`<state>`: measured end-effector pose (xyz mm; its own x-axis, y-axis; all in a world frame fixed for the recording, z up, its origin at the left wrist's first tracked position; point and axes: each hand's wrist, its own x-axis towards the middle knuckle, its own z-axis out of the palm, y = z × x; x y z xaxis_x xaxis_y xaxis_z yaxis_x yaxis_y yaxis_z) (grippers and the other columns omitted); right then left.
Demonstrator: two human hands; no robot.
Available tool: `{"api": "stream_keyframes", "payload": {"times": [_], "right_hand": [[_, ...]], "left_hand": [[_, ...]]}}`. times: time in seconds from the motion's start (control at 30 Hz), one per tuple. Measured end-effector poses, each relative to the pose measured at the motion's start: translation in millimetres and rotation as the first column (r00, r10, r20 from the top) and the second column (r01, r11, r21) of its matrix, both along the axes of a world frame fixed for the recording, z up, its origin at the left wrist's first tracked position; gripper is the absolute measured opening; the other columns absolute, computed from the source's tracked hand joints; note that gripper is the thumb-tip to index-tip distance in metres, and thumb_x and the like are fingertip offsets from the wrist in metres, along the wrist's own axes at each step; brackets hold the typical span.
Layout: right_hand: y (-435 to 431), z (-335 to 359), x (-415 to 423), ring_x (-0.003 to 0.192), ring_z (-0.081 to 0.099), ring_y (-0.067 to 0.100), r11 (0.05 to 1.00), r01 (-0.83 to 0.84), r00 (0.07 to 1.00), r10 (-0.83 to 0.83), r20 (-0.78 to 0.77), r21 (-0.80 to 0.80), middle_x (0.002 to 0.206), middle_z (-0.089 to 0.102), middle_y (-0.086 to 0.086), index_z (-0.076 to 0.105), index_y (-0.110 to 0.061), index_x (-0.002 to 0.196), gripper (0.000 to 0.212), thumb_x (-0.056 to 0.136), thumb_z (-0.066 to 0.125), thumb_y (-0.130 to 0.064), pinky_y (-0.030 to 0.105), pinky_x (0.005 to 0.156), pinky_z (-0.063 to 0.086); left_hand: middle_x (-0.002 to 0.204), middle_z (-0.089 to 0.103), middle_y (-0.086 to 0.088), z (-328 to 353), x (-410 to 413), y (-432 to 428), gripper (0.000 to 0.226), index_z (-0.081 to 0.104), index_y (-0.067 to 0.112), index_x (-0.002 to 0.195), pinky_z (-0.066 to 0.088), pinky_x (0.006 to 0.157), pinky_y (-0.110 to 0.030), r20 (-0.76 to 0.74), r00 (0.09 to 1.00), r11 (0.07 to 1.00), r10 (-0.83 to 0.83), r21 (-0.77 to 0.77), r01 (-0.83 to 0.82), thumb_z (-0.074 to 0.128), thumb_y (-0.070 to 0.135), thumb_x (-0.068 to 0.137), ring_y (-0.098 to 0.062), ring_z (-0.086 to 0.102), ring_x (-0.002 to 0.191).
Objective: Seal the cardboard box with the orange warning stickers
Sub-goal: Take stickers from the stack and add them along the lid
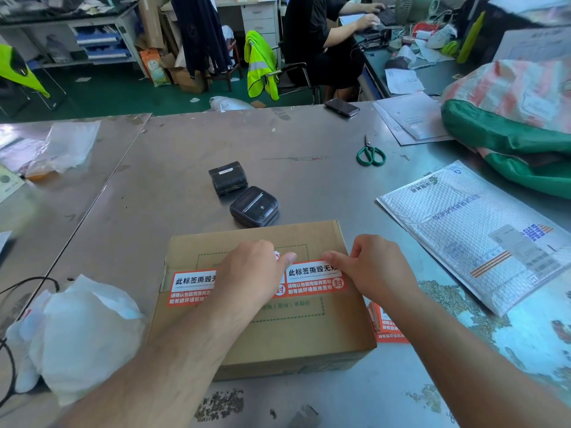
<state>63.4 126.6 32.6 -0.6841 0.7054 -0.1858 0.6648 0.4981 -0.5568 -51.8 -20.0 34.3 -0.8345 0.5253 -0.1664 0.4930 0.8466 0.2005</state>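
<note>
Grip: left hand [253,270] lies palm-down on the cardboard box [262,329], fingers together, fingertips pressed flat onto the seam between the two orange stickers; a scrap of white backing shows just above its fingertips. Right hand [370,267] has thumb and forefinger pressed together at the upper right corner of the right sticker [312,279], other fingers curled; whether it pinches the sticker's edge or merely presses it down cannot be told.

Left to right on the metal table [173,156]: crumpled white plastic bag [80,332] beside the box, black cable [18,288] looping past it. Box sits closed at the near centre of the table, flaps down. Left sticker [188,288] lies across the flap seam, its right end hidden under the left hand. Right sticker lies along the same seam, in line with the first, reaching nearly to the box's right edge.

Beyond the box: two small black label printers [244,193], the nearer one just apart from the box's far edge. Stack of spare orange stickers [383,325] on the table touching the box's right side, partly under the right forearm. Green-handled scissors [370,152] well beyond. White bubble mailer [482,236] at far right
</note>
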Motion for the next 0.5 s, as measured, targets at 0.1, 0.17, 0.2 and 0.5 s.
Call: {"api": "stream_keyframes", "payload": {"times": [0.1, 0.17, 0.2, 0.5], "right_hand": [[2.4, -1.3, 1.7, 0.056, 0.050, 0.012, 1.000, -0.026, 1.000, 0.026, -0.003, -0.016, 0.062, 0.058, -0.003, 0.048, -0.016, 0.065, 0.050, 0.082, 0.070, -0.058, 0.027, 0.048, 0.031], [6.1, -0.8, 4.9, 0.054, 0.048, 0.012, 0.997, -0.071, 0.997, 0.071, 0.000, -0.035, 0.061, 0.056, -0.004, 0.046, -0.017, 0.065, 0.049, 0.081, 0.074, -0.054, 0.027, 0.049, 0.032], [8.7, 1.1, 7.3, 0.054, 0.047, 0.011, 0.993, -0.103, 0.995, 0.104, 0.012, -0.058, 0.061, 0.055, -0.005, 0.047, -0.018, 0.065, 0.047, 0.079, 0.077, -0.051, 0.027, 0.049, 0.032], [15.6, 9.0, 15.1, 0.070, 0.060, 0.009, 0.965, -0.214, 0.973, 0.225, 0.054, -0.154, 0.079, 0.068, -0.006, 0.062, -0.019, 0.078, 0.038, 0.068, 0.088, -0.044, 0.027, 0.059, 0.044]], "left_hand": [[0.071, 0.054, 0.002, -0.5, -3.1, -1.1, 0.048, 0.046, 0.018, 0.070, 0.029, 0.052, -0.033, 0.010, 0.998, 0.998, -0.058, -0.009, 0.058, 0.044, 0.060, 0.093, -0.015, 0.047, 0.061], [0.074, 0.053, 0.004, 1.3, -5.9, -6.2, 0.045, 0.042, 0.022, 0.069, 0.028, 0.052, -0.032, 0.052, 0.992, 0.993, -0.114, -0.005, 0.114, 0.050, 0.061, 0.090, -0.017, 0.049, 0.067], [0.075, 0.052, 0.006, 3.3, -7.3, -9.5, 0.045, 0.040, 0.024, 0.069, 0.028, 0.052, -0.031, 0.086, 0.987, 0.991, -0.135, -0.005, 0.136, 0.056, 0.062, 0.087, -0.016, 0.048, 0.069], [0.081, 0.057, 0.007, 14.1, -6.8, -16.3, 0.055, 0.047, 0.024, 0.077, 0.032, 0.054, -0.031, 0.175, 0.964, 0.974, -0.201, -0.071, 0.216, 0.071, 0.071, 0.065, -0.015, 0.050, 0.071]]}}
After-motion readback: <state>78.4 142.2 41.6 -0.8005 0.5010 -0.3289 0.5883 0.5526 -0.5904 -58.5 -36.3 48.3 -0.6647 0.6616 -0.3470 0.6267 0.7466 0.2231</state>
